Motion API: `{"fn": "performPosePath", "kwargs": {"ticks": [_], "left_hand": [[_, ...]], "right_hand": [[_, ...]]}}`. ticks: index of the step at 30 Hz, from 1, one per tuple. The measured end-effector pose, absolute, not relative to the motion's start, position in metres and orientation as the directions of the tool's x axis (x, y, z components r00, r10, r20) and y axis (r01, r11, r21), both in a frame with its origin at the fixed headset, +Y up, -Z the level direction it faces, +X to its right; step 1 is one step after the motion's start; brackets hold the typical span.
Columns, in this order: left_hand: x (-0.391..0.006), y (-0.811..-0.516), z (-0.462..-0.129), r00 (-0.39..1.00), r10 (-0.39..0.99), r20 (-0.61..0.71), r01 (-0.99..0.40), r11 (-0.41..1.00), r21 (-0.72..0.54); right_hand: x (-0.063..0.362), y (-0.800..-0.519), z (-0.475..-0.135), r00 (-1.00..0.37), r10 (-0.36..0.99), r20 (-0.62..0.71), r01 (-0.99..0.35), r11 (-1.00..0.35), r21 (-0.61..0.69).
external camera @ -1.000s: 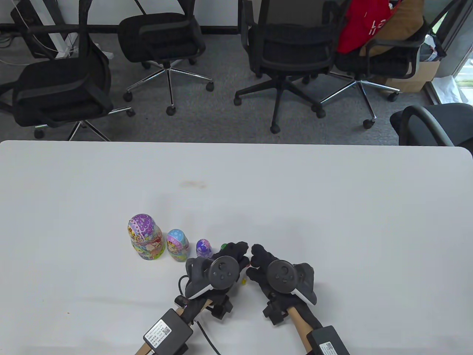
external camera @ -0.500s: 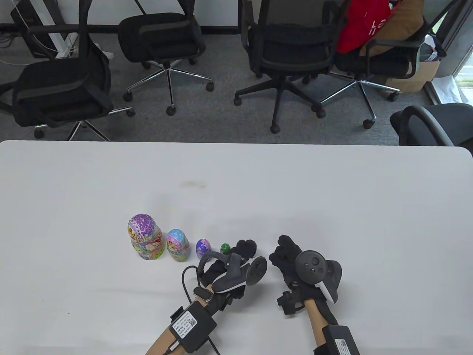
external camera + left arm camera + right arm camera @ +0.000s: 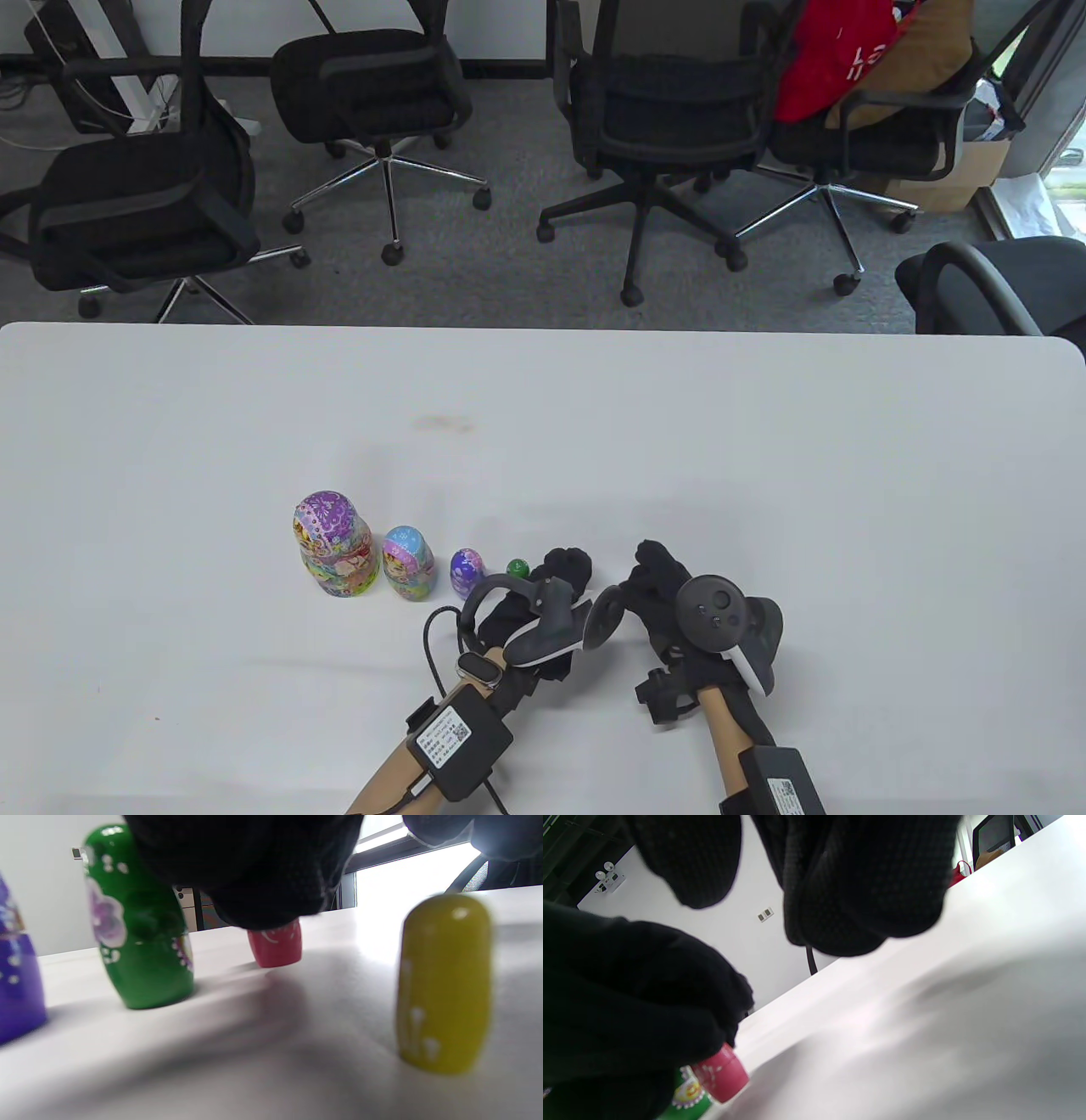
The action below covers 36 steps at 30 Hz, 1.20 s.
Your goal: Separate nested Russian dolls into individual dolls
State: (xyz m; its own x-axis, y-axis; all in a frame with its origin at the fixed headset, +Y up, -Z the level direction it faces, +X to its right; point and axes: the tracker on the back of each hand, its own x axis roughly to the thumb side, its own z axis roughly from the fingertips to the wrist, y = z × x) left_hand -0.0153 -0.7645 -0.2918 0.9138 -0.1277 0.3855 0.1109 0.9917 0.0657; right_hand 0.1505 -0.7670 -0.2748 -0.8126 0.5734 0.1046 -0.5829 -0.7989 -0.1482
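Note:
Along the table (image 3: 764, 441) stands a row of dolls: a large purple-topped doll (image 3: 333, 543), a blue-topped doll (image 3: 408, 563), a small purple doll (image 3: 467, 570) and a tiny green doll (image 3: 517, 568). My left hand (image 3: 564, 576) sits just right of the green doll (image 3: 135, 925); its fingers (image 3: 254, 870) curl over the top of a tiny red doll (image 3: 275, 946) standing on the table. A yellow doll (image 3: 443, 984) stands free nearer my wrist, hidden in the table view. My right hand (image 3: 657, 581) hovers to the right, its fingers (image 3: 861, 878) loose and holding nothing. The right wrist view also shows the red doll (image 3: 721, 1073).
Several black office chairs (image 3: 670, 110) stand on the grey floor beyond the table's far edge. A faint brown stain (image 3: 441, 422) marks the tabletop. Cables and sensor boxes (image 3: 458, 739) run along both forearms at the near edge.
My hands have parted: the right one moved right, away from the left. My left hand rolled onto its side and the green doll came into view beside it.

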Motion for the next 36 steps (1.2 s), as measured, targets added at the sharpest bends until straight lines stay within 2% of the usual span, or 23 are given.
{"fn": "performPosePath", "kwargs": {"ticks": [23, 29, 36], "left_hand": [[-0.014, -0.762, -0.292, 0.916, -0.13, 0.379, 0.123, 0.991, 0.043], [-0.025, -0.748, -0.288, 0.922, -0.008, 0.388, -0.003, 1.0, 0.029], [-0.06, -0.716, -0.268, 0.892, 0.187, 0.411, -0.23, 0.971, 0.058]], "right_hand": [[0.146, -0.767, -0.274, -0.817, 0.566, 0.115, -0.577, -0.805, -0.138], [0.144, -0.766, -0.273, -0.821, 0.556, 0.127, -0.57, -0.81, -0.138], [0.125, -0.757, -0.265, -0.88, 0.427, 0.21, -0.463, -0.87, -0.17]]}}
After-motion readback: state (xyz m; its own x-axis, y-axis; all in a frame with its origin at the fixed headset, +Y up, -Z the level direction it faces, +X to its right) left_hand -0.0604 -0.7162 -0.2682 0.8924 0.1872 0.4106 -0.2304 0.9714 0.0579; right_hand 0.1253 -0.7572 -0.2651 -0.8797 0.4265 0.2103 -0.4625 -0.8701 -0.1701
